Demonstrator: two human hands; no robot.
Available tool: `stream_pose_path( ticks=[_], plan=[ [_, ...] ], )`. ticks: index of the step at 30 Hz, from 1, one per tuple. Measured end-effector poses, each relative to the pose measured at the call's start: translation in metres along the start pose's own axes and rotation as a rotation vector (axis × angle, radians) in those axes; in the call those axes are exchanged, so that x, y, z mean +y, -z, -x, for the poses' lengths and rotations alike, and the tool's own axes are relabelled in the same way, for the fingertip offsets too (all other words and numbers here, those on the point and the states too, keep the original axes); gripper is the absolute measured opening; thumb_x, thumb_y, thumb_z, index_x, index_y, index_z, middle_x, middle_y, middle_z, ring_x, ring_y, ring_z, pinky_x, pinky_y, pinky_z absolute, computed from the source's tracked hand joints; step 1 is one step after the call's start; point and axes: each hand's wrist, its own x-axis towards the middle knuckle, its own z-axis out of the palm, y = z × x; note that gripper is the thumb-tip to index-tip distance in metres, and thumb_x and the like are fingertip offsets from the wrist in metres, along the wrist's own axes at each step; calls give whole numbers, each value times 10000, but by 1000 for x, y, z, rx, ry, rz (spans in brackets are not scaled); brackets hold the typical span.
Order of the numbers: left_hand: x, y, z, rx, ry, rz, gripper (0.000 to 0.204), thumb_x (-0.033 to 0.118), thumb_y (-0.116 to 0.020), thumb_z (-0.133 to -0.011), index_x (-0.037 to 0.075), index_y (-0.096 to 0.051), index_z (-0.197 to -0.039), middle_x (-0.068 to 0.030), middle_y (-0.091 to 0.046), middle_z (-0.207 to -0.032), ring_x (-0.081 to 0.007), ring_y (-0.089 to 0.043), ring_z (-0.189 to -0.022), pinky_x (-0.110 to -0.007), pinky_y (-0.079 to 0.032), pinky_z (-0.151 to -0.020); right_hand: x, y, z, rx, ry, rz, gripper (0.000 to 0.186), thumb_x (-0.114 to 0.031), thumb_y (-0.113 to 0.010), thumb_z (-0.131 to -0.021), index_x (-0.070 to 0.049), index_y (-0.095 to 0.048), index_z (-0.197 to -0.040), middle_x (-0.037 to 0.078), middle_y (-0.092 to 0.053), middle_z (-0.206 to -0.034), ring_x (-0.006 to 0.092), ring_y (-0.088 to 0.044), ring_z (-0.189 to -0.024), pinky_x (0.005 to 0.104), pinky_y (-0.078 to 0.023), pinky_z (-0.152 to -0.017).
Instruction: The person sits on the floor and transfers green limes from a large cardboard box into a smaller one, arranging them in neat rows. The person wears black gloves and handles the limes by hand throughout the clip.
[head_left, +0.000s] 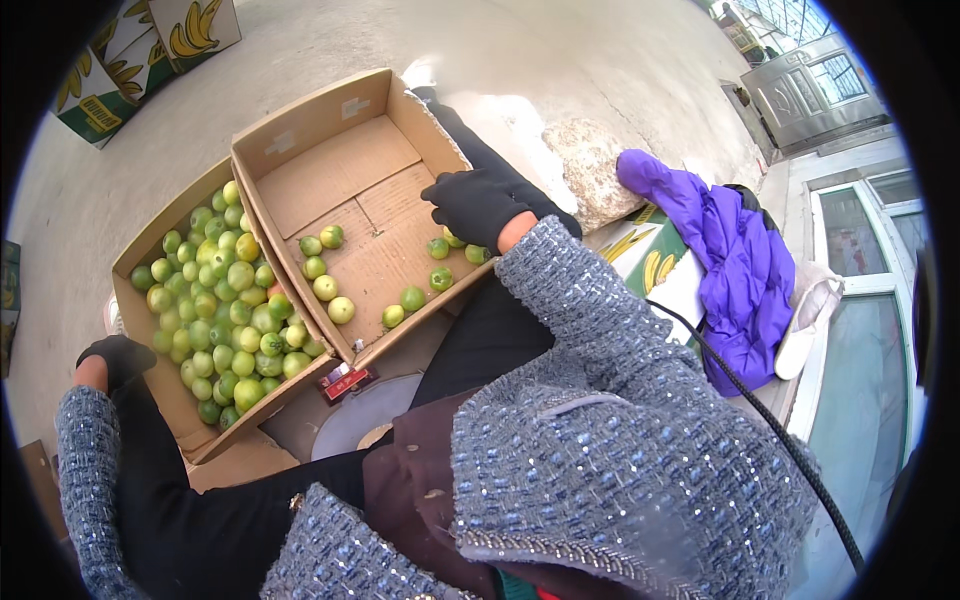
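- The green fruit point(240, 281) looked firm, smooth and light, likely to roll and bruise; cupping each round its middle seemed best.
- One fuller box point(172, 400) lay between nine and ten o'clock, its pile past counting.
- One emptier box point(330, 170) touched it at two o'clock, showing eleven fruits: five toward seven, six toward four.
- Two hands: the left hand point(118, 360) at the fuller box's eight o'clock, fingers mostly hidden; the right hand point(474, 206) at the emptier box's three o'clock, fingers bent. I couldn't tell whether either pinched anything.

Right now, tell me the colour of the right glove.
The right glove is black; it shows best in the head view.
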Motion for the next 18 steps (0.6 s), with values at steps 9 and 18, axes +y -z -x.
stream_pose_path(
  ticks=[9, 18],
  plan=[
    [-9, -8, 10, -44, 41, 16, 500, 506, -493, -851, 177, -654, -1192, -89, -622, -1242, -277, -571, -1155, -366, -427, -996, -12, -69, -1, -224, 32, 605, 150, -188, -558, -860, -176, -667, -962, 74, -691, -889, 254, -654, -871, 391, -422, -787],
    [-31, -19, 2, -113, -6, 145, 520, 492, -521, -835, 136, -656, -1189, -104, -627, -1240, -267, -587, -1146, -357, -429, -1002, -45, 10, 5, -152, 150, 49, 396, -275, -738, -742, -201, -605, -1108, 70, -671, -937, 255, -656, -874, 406, -471, -764]
  ],
)
